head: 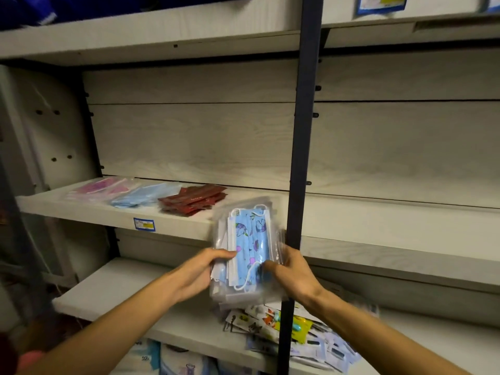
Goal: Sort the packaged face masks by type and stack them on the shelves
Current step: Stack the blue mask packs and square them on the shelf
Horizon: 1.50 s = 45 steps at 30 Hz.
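My left hand (198, 269) and right hand (290, 272) grip clear plastic pack of blue cartoon-print face masks (247, 247) by its lower sides, fingers curled round edges. Pack held upright before pale wood-grain middle shelf (378, 212). On that shelf, left: pink mask pack (101, 186), light blue mask pack (143, 194), dark red packets (194, 198). Below: jumbled pile of mixed packets (305, 336).

"50x" on pack (143, 357), bottom-left.

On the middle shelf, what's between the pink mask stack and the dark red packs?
Head view: a stack of plain light blue masks lies between the pink mask stack and the dark red packs.
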Tool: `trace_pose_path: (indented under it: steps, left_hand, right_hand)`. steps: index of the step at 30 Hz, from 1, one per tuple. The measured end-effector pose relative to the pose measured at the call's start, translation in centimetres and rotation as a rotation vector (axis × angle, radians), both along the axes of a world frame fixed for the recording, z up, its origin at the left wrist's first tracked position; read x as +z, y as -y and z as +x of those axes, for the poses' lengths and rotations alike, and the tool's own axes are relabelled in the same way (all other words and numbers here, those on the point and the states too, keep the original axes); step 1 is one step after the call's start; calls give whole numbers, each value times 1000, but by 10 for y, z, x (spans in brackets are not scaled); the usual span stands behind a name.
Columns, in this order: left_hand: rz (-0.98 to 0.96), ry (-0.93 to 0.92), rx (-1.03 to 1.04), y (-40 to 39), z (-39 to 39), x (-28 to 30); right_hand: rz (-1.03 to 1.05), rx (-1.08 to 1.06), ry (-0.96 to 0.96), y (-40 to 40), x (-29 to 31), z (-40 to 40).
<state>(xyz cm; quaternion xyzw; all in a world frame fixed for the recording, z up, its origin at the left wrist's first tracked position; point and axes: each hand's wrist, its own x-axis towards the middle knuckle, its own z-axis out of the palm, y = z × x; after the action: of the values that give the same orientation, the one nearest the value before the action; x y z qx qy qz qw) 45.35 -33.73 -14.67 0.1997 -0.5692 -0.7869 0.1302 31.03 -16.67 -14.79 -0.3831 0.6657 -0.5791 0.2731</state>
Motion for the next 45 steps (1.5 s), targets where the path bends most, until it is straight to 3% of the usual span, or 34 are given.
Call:
trace_pose_path:
  steps: [8,15,18,23,27,32,38,45]
  left_hand:
    - [-216,-44,297,-26,10,-17]
    - [-458,-212,334,-86,6,16]
    - [-450,-253,301,-111,-6,31]
    - [-714,-210,224,-153,-40,55]
    - [-645,-147,110,-185,-84,70]
    - [-629,-20,-26,-226,-137,77]
    - [-472,42,-108,-261,-207,80]
    - [-556,37,-151,-265,-298,97]
  right_hand:
    - [-115,76,-279,-36,-19,2]
    - [-276,-27,-455,-72,-7,-7]
    - [-353,-53,-419,-96,7,-13]
    - [-342,-146,-232,-142,16,-44]
    - [-364,-140,-44,-192,22,-70]
    - [-261,-242,-11,-250,24,-108]
    - [-127,-342,-10,-293,37,-162]
    - [-7,-461,-13,-309,66,-241]
